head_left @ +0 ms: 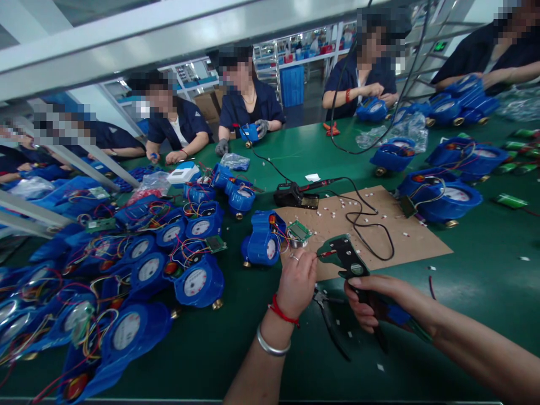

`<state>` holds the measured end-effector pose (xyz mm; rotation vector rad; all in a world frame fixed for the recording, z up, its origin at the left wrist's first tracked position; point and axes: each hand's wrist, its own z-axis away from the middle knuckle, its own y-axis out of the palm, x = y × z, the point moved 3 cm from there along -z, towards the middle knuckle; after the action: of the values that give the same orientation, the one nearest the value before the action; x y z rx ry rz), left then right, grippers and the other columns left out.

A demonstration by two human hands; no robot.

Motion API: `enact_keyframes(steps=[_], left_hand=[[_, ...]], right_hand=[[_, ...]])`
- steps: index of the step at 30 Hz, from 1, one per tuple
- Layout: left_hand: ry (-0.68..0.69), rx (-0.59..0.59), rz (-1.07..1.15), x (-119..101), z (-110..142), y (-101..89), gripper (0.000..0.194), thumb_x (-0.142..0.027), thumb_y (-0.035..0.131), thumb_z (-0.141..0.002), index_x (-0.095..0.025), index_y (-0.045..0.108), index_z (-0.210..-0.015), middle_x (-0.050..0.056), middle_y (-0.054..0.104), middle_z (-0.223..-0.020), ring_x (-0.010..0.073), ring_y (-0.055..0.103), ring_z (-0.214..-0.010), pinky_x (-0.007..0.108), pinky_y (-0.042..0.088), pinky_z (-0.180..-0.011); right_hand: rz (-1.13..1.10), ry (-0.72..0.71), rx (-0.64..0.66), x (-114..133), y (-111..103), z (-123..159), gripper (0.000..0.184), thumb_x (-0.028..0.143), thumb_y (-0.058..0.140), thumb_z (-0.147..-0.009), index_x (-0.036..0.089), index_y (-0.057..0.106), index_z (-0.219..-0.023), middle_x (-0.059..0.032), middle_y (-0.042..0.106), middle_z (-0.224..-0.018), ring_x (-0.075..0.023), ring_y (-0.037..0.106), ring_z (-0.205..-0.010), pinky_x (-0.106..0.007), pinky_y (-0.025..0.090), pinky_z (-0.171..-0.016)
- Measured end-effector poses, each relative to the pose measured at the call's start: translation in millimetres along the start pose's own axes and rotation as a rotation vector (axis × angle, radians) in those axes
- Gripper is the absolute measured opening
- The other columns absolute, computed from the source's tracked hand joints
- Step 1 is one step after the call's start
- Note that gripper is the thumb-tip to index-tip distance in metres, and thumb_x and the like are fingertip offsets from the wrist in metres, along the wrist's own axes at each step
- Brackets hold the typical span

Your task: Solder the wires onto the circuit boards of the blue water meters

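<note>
My right hand [377, 295] is wrapped round the black handles of a wire stripper [348, 256], whose head points up and to the left. My left hand [297, 281] pinches thin wires [325, 254], red and dark, with their ends at the stripper's jaws. Just beyond my left hand, a blue water meter [261, 247] stands on the green table, its coloured wires running to a small circuit board with a display [299, 230]. Below the stripper lie black-handled cutters [331, 323], partly hidden.
Many wired blue meters [196, 281] crowd the left side; more meters [442, 194] stand at the right. A brown cardboard sheet [413, 236] with white scraps bears a black cable [390, 242]. A soldering iron holder [291, 195] sits behind. Co-workers [253, 104] sit across the table [287, 157].
</note>
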<state>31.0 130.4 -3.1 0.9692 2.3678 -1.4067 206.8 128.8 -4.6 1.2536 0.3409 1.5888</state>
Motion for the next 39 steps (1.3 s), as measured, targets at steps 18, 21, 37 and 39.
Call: enact_keyframes(steps=[18,21,37,39], left_hand=[[-0.38,-0.035,0.341,26,2,14.8,0.018,-0.022,0.046,-0.092,-0.017,0.063,-0.096,0.006,0.068,-0.094,0.018,0.062,-0.088,0.03,0.047,-0.079],[-0.429,-0.066,0.378,28,3,15.1,0.019,-0.022,0.048,-0.09,-0.017,0.064,-0.097,0.007,0.068,-0.095,0.0184,0.062,-0.088,0.03,0.046,-0.079],[-0.536,-0.12,0.448,34,1,29.8,0.009,-0.015,0.045,-0.084,-0.017,0.047,-0.093,-0.005,0.043,-0.062,0.0088,0.043,-0.055,0.019,0.034,-0.052],[-0.518,-0.109,0.4,33,1,32.7,0.009,-0.014,0.045,-0.083,-0.017,0.048,-0.091,-0.006,0.042,-0.061,0.0088,0.044,-0.054,0.018,0.034,-0.052]], right_hand=[[0.948,-0.155,-0.657,20,-41,21,0.038,0.055,0.05,-0.084,0.019,0.06,-0.087,-0.008,0.064,-0.084,-0.0248,0.059,-0.083,-0.037,0.044,-0.08],[1.366,-0.129,-0.876,23,-69,31,0.04,0.051,0.049,-0.084,0.018,0.058,-0.105,-0.0118,0.065,-0.098,-0.0306,0.06,-0.093,-0.042,0.044,-0.084],[1.854,-0.255,-0.818,2,-110,44,0.061,0.041,0.06,-0.077,0.018,0.048,-0.132,-0.0161,0.057,-0.116,-0.0356,0.054,-0.103,-0.054,0.04,-0.09],[1.723,-0.251,-0.77,12,-99,44,0.061,0.047,0.065,-0.074,0.02,0.054,-0.127,-0.0158,0.054,-0.123,-0.038,0.051,-0.11,-0.056,0.035,-0.095]])
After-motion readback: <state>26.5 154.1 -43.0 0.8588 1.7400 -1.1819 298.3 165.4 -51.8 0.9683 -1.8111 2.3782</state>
